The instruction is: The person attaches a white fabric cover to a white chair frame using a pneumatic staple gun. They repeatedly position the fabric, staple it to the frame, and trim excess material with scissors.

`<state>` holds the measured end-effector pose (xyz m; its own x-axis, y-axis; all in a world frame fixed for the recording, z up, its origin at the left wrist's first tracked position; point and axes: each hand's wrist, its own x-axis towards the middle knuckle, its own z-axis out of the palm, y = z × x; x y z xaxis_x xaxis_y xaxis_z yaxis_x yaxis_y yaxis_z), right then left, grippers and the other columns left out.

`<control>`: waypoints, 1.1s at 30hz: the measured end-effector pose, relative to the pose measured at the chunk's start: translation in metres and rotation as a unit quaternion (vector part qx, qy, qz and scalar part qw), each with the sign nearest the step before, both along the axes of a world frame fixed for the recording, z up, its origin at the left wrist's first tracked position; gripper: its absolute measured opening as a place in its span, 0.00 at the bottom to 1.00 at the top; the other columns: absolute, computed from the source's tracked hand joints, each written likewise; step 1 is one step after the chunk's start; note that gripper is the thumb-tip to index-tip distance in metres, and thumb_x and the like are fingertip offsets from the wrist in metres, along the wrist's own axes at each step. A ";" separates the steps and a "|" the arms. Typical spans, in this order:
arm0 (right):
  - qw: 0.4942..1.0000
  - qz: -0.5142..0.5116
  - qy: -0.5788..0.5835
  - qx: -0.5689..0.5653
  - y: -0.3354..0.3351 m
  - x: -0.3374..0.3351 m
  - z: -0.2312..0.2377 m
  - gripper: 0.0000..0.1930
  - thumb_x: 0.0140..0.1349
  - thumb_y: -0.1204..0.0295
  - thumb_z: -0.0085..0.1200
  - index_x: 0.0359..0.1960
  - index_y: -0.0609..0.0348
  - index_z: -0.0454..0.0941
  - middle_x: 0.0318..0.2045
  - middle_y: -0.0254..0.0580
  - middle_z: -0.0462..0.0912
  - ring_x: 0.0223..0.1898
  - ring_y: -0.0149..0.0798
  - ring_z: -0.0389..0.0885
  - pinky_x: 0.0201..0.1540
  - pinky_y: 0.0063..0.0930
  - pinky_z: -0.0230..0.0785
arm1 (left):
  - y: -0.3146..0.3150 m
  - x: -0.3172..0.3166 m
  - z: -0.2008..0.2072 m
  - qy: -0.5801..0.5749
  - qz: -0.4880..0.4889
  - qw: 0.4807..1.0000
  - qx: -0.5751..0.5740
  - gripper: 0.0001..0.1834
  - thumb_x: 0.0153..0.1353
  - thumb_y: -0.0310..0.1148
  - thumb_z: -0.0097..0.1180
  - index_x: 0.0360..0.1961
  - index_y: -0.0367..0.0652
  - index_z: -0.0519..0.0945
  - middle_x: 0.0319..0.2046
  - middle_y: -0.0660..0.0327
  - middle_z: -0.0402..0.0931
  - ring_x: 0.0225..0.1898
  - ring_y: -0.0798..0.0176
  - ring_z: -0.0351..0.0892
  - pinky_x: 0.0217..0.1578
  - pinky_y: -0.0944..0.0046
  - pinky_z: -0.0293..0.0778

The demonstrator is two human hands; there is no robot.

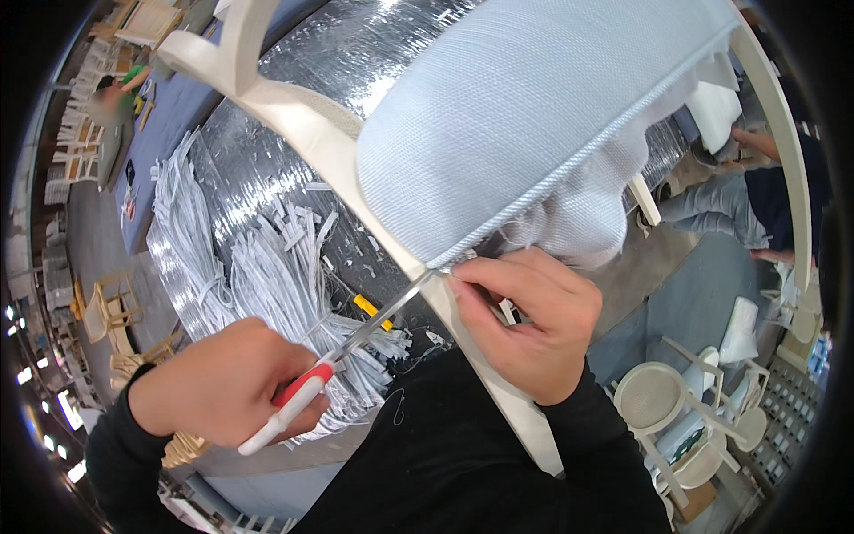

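My left hand (222, 378) is closed around the red and white handles of a pair of scissors (378, 320). The blade tips reach the lower corner of a light blue upholstered seat (534, 98), beside a cream chair frame (302, 125). At that same corner my right hand (543, 320) pinches a small bit of fabric at the end of the seam. Piping (569, 169) runs along the seat's edge, and loose, bunched pale fabric (592, 214) hangs below it. The right fingertips partly hide what they grip.
Bundles of grey strips (267, 276) lie on a table covered in shiny film (258, 165). A screwdriver with a yellow handle (374, 311) rests among scraps, close to the scissors. Pale chair parts (649, 396) stand at right. A person (721, 209) is at far right, another at far left.
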<state>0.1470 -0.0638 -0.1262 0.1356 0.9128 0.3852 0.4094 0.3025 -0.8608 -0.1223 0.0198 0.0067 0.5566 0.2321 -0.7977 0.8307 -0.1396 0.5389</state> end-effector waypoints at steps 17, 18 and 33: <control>1.000 0.022 0.017 -0.002 -0.002 0.005 0.000 0.10 0.53 0.84 0.74 0.38 0.61 0.93 0.28 0.38 0.87 0.23 0.27 0.79 0.27 0.23 0.66 | 0.011 0.016 0.011 -0.007 -0.057 0.997 0.056 0.14 0.67 0.44 0.71 0.41 0.45 0.89 0.20 0.54 0.82 0.23 0.44 0.85 0.29 0.50 0.78; 1.000 0.020 0.020 0.006 -0.001 0.005 -0.001 0.10 0.54 0.84 0.74 0.38 0.61 0.93 0.28 0.38 0.87 0.24 0.27 0.79 0.27 0.23 0.65 | 0.012 0.016 0.009 -0.010 -0.062 0.996 0.058 0.13 0.67 0.43 0.71 0.41 0.45 0.89 0.20 0.54 0.82 0.23 0.44 0.85 0.29 0.50 0.78; 0.652 0.297 0.657 -0.237 -0.074 0.105 -0.137 0.09 0.63 0.68 0.67 0.35 0.56 0.79 0.27 0.34 0.75 0.31 0.36 0.74 0.38 0.36 0.65 | -0.104 -0.063 -0.136 -0.002 0.065 0.953 0.296 0.19 0.66 0.52 0.75 0.48 0.50 0.89 0.25 0.52 0.83 0.33 0.42 0.88 0.35 0.43 0.80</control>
<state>0.2519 -0.1379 -0.2631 -0.3666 0.9289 -0.0517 -0.8423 -0.3550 -0.4056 -0.1851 -0.0845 -0.1290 0.4949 0.7079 -0.5039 0.8601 -0.3166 0.4000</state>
